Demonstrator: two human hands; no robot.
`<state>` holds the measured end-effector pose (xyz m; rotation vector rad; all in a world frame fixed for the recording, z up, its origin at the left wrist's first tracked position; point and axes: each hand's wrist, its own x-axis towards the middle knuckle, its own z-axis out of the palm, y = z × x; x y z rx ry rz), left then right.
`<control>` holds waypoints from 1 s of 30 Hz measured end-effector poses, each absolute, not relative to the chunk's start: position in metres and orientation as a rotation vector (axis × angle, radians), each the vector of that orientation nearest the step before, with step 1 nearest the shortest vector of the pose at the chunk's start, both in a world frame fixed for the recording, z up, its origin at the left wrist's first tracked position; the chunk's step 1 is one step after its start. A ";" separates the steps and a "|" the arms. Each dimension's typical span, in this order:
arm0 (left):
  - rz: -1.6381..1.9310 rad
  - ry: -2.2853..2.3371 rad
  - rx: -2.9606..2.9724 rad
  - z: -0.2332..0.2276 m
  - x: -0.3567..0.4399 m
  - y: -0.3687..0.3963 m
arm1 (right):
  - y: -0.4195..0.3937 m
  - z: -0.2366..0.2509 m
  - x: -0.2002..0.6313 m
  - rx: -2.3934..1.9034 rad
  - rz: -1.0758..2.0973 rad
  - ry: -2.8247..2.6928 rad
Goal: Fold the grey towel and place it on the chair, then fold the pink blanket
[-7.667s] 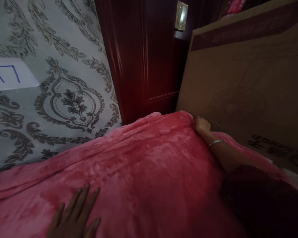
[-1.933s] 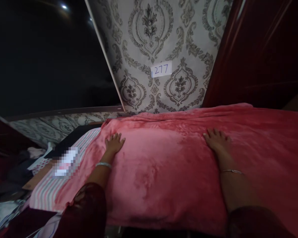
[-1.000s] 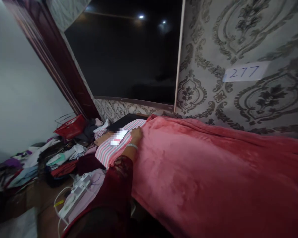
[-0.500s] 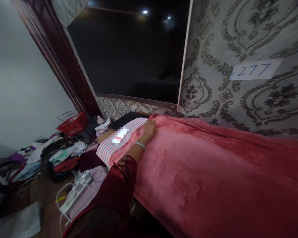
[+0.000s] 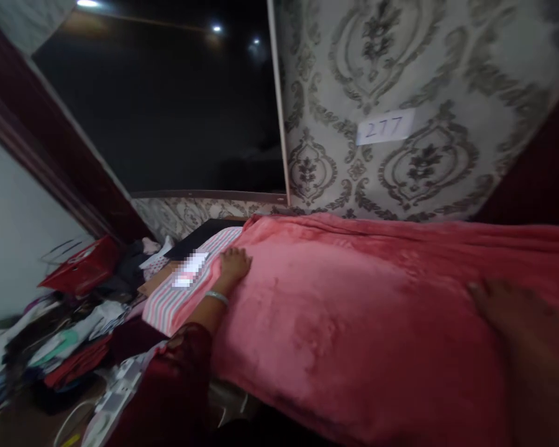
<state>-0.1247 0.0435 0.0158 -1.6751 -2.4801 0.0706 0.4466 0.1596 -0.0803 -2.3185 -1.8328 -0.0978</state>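
A pink-red plush blanket [image 5: 354, 298] is spread across the surface in front of me, with loose folds along its far side. My left hand [image 5: 235, 264] lies on the blanket near its left edge, fingers stretched forward on the cloth. A bracelet [image 5: 217, 297] circles that wrist. On the right, my right hand [image 5: 517, 304] rests over the blanket, dark and blurred, its fingers seemingly laid out flat. Just left of my left hand, a striped cloth [image 5: 161, 310] shows beside the blanket, with a bright pixelated patch on it.
A large dark screen [image 5: 177, 112] hangs on the patterned wall, right of it a paper marked 277 [image 5: 386, 127]. To the left are a red basket [image 5: 81, 267], heaped clothes [image 5: 79, 335] and a white power strip [image 5: 116, 391] with cables. A black flat object [image 5: 205, 236] lies behind the striped cloth.
My view has turned to the right. My right hand has come into view over the blanket. My left hand has come back a little from the blanket's far left corner.
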 end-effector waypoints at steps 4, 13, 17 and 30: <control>0.043 -2.336 -1.923 0.024 -0.063 0.082 | 0.138 -0.046 0.420 -2.390 0.087 -1.743; -0.135 -1.685 -2.807 0.012 0.170 0.136 | 0.153 -0.033 0.460 -2.217 0.164 -1.728; -0.217 -1.501 -2.924 -0.002 0.232 0.134 | 0.144 -0.036 0.491 -2.306 0.083 -1.683; -0.086 -1.993 -2.409 -0.016 0.168 0.155 | 0.137 -0.047 0.497 -2.384 0.000 -1.679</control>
